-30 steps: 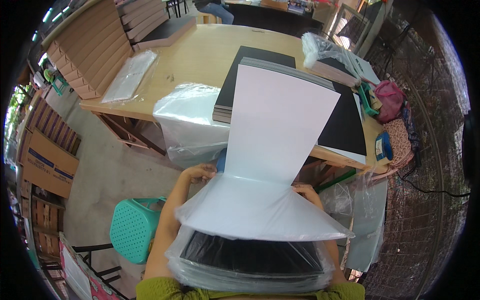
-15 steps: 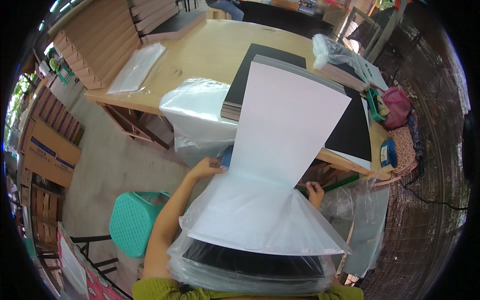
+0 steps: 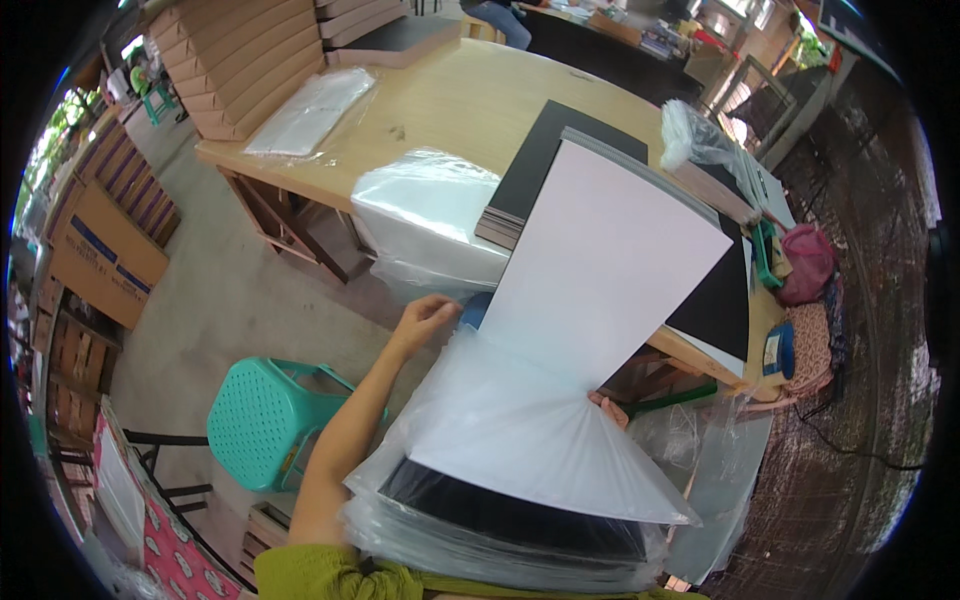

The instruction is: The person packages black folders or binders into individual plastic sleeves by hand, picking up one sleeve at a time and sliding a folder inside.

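A big white board [image 3: 605,265] with a dark back stands half inside a clear plastic bag [image 3: 520,430] in front of me. My left hand [image 3: 425,318] grips the bag's mouth at the board's left edge. My right hand [image 3: 607,408] is mostly hidden behind the plastic and pinches the bag at the board's right edge. The bag lies on a stack of bagged black boards [image 3: 500,525] on my lap.
A wooden table [image 3: 450,100] carries a stack of black boards [image 3: 530,175], flat plastic bags [image 3: 310,110] and cardboard boxes [image 3: 230,60]. A pile of plastic sheets [image 3: 430,215] hangs off its near edge. A teal plastic stool [image 3: 270,420] stands at my left. A person sits at the far table.
The view has swung left and closer. The bag's mouth has moved further up the white board, with both hands sliding along its edges.
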`<move>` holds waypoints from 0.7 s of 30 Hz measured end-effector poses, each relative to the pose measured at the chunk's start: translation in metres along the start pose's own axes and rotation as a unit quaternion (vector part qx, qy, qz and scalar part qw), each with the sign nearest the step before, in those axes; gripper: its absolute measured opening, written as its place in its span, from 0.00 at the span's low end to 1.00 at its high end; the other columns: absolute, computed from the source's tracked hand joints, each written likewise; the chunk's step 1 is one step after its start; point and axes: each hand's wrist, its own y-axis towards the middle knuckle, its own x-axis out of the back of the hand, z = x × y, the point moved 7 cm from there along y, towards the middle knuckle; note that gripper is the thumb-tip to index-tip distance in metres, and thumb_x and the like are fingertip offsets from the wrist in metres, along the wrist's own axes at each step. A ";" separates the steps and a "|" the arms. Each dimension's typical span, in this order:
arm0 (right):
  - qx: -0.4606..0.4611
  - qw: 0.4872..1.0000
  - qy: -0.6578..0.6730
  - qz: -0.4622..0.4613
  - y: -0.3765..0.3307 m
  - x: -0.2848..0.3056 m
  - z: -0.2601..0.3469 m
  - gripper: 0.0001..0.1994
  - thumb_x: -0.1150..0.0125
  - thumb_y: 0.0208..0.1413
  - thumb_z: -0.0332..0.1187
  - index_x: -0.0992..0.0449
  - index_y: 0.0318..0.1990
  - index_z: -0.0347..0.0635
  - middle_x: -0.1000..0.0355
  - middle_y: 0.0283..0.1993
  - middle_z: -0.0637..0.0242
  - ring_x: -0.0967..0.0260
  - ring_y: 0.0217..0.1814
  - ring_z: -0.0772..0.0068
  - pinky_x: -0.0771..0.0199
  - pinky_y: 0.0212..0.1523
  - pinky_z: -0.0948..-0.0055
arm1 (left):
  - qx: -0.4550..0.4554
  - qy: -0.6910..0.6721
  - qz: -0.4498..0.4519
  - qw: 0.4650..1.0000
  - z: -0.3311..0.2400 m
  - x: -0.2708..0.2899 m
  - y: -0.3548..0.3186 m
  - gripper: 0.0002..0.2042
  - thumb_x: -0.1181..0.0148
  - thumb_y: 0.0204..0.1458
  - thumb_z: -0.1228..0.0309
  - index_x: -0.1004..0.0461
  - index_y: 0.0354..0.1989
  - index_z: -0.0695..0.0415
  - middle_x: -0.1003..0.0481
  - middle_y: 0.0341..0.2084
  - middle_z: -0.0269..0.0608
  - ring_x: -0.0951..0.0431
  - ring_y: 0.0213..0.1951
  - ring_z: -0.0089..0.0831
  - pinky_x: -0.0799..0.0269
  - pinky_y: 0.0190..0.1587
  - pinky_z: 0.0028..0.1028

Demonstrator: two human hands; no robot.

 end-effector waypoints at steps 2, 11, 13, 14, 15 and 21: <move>-0.029 0.992 -0.123 -0.006 0.000 0.020 -0.015 0.26 0.55 0.63 0.48 0.21 0.34 0.29 0.24 0.35 0.57 0.29 0.40 0.67 0.32 0.46 0.67 | -0.004 0.057 0.237 0.970 -0.040 -0.038 -0.009 0.16 0.50 0.59 0.62 0.27 0.49 0.59 0.25 0.42 0.42 0.30 0.48 0.30 0.39 0.55 0.28; 0.130 0.975 -0.179 -0.003 -0.022 -0.022 0.111 0.25 0.57 0.64 0.46 0.22 0.35 0.30 0.24 0.35 0.55 0.28 0.39 0.63 0.32 0.47 0.65 | 0.065 0.032 -0.013 0.997 0.083 0.005 -0.072 0.23 0.59 0.60 0.50 0.24 0.48 0.54 0.28 0.49 0.48 0.42 0.58 0.44 0.47 0.61 0.36; 0.148 0.976 -0.151 0.061 -0.023 -0.064 0.133 0.24 0.58 0.64 0.45 0.22 0.36 0.30 0.24 0.35 0.55 0.28 0.39 0.61 0.32 0.47 0.64 | 0.057 0.081 -0.014 0.995 0.070 0.006 -0.056 0.23 0.58 0.59 0.49 0.24 0.48 0.53 0.30 0.50 0.47 0.40 0.55 0.44 0.45 0.60 0.35; 0.155 0.967 -0.179 0.099 -0.022 -0.072 0.125 0.24 0.57 0.63 0.45 0.22 0.37 0.30 0.24 0.34 0.54 0.28 0.39 0.60 0.32 0.47 0.63 | 0.044 0.149 -0.014 0.988 0.056 0.011 -0.049 0.23 0.57 0.59 0.49 0.24 0.48 0.52 0.30 0.51 0.47 0.38 0.54 0.43 0.44 0.59 0.35; 0.156 0.931 -0.299 0.140 -0.008 -0.054 0.091 0.23 0.55 0.63 0.45 0.23 0.37 0.30 0.24 0.34 0.54 0.28 0.38 0.60 0.32 0.47 0.62 | 0.036 0.160 -0.056 0.985 0.045 0.018 -0.036 0.22 0.54 0.58 0.50 0.23 0.47 0.53 0.30 0.50 0.47 0.37 0.52 0.42 0.42 0.57 0.34; -0.050 0.855 -0.507 0.097 0.003 0.091 0.001 0.16 0.48 0.59 0.39 0.23 0.37 0.33 0.24 0.35 0.58 0.29 0.39 0.67 0.32 0.46 0.68 | -0.155 0.292 -0.417 0.846 -0.080 0.104 0.011 0.12 0.42 0.52 0.60 0.22 0.39 0.54 0.30 0.39 0.47 0.31 0.44 0.44 0.35 0.46 0.38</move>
